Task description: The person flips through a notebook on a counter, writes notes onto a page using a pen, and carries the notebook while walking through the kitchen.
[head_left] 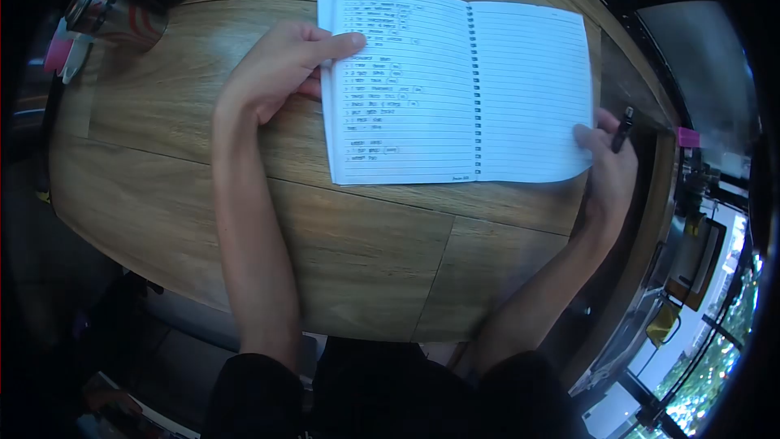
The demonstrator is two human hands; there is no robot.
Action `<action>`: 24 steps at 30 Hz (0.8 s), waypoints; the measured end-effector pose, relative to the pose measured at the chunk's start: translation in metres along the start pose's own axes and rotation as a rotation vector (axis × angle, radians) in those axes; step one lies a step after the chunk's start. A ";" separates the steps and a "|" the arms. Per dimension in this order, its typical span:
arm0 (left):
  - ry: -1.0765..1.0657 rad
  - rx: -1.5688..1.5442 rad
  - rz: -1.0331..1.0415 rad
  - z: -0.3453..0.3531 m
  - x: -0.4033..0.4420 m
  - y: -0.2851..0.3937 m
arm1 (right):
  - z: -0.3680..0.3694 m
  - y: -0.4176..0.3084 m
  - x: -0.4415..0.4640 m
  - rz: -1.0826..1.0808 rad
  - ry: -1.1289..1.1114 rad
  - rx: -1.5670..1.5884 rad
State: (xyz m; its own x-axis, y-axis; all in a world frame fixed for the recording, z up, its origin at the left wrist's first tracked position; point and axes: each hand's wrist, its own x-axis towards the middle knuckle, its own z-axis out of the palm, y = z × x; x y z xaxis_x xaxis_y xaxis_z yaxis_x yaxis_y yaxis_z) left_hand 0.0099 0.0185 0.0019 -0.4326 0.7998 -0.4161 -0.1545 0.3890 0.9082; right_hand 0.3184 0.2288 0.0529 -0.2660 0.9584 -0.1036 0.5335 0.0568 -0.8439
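A spiral notebook (pixel 406 118) lies open above the wooden table, its left page filled with handwritten lines and its right page ruled and blank. My left hand (pixel 284 65) grips the notebook's left edge, thumb on top of the page and fingers underneath. At the lower right corner of the right page, my right hand (pixel 609 158) pinches the paper between thumb and fingers. A black pen (pixel 623 130) is also held in my right hand, sticking up from between the fingers.
The wooden table (pixel 366 260) has a curved front edge. A patterned metal can (pixel 122 16) stands at the back left, with a pink and white object (pixel 65 53) beside it. A dark round object is at the top left. Windows are at the right.
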 end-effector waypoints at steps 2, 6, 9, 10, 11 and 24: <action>-0.005 -0.018 -0.028 -0.001 0.000 0.000 | -0.003 0.012 0.005 0.108 -0.041 0.009; -0.013 -0.070 -0.036 -0.001 -0.002 0.000 | 0.003 0.028 0.012 0.230 -0.067 0.021; -0.012 -0.094 -0.044 -0.001 -0.001 0.001 | 0.004 0.037 0.015 0.213 -0.065 0.069; -0.023 -0.115 -0.044 -0.002 -0.002 0.002 | 0.004 0.039 0.016 0.207 -0.061 0.084; -0.028 -0.137 -0.043 -0.003 -0.002 0.002 | 0.005 0.040 0.017 0.197 -0.060 0.099; -0.062 -0.140 -0.036 -0.007 -0.002 0.003 | 0.011 0.042 0.020 0.207 -0.033 0.062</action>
State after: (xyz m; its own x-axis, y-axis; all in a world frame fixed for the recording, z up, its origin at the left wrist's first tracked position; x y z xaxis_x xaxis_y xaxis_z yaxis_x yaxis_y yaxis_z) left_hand 0.0038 0.0144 0.0057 -0.3691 0.8150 -0.4468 -0.2935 0.3539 0.8880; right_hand 0.3263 0.2470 0.0094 -0.1828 0.9380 -0.2944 0.5296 -0.1583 -0.8333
